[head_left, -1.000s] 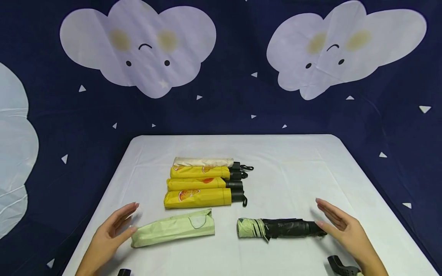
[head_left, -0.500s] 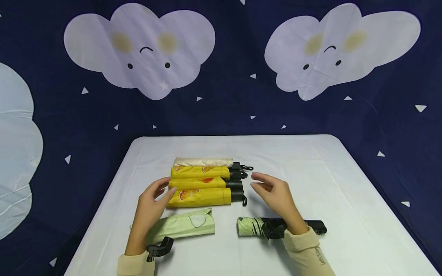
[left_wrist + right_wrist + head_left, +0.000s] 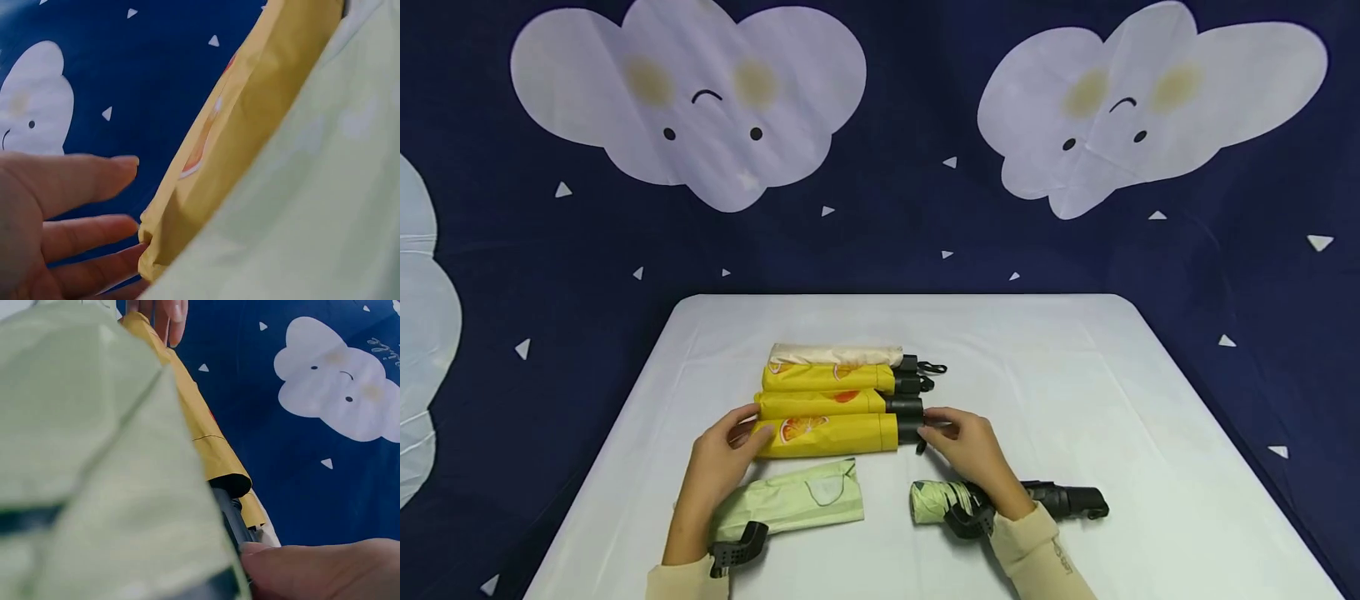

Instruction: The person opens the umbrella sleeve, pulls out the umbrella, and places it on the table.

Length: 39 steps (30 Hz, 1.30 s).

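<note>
The front yellow folded umbrella, a long cloth roll with an orange-slice picture on it, lies right between the two hands. It is on the white cloth-covered worktop, and its long side runs from left to right. So each hand has one end, and neither is clearly nearer. The left hand is at the soft yellow end. Its thumb and fingers are spread well apart, with the fingertips at the cloth, and it has hold of nothing. The right hand is at the other end, by the hard black plastic handle. Its thumb touches the handle end, and there is a gap between thumb and pointing finger in the head view. The other fingers are hidden, but it does not look like a grip.

Just behind, in line with it, are two more yellow folded umbrellas and a thin cream folded umbrella. On the near side, under the arms, are a long pale green cloth cover and a green-and-black folded umbrella.
</note>
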{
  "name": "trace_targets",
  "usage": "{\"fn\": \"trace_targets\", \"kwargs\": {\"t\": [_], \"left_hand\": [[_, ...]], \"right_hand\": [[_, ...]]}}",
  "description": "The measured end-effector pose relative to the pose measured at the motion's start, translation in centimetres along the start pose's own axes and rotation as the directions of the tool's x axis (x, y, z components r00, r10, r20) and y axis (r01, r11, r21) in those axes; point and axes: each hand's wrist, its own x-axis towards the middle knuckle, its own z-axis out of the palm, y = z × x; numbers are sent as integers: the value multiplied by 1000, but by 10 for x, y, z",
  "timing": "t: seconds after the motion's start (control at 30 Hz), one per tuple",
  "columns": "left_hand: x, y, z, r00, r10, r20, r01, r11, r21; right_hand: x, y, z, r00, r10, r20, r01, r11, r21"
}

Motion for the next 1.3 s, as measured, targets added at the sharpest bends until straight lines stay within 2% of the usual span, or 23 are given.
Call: {"fn": "trace_targets", "kwargs": {"t": [0.1,0.23,0.43,0.73,1.0,1.13,1.3], "left_hand": [[-1,0,1,1000,-13,22,13,999,31],[-2,0,0,999,-43,20,41,997,70],[0,-3,2,999,-33,24,30,992,122],[-3,-5,3,998,-59,-14,60,993,99],[-3,-9,4,998,-57,24,55,995,81],[-2,-11,5,998,-58,16,56,995,79],[-3,-12,4,999,-38,-9,39,996,78]], "right_hand": [[-1,1,2,999,11,34,-12,999,30],[1,2,1,998,29,51,-32,998,52],[1,0,-3,999,33,37,-32,999,-9],[-2,-1,0,998,-66,26,68,991,-111],[-4,0,1,994,-108,10,108,984,-145],[-3,0,2,989,-144,6,143,975,-170],[-4,-3,1,990,-142,12,142,976,-167]]}}
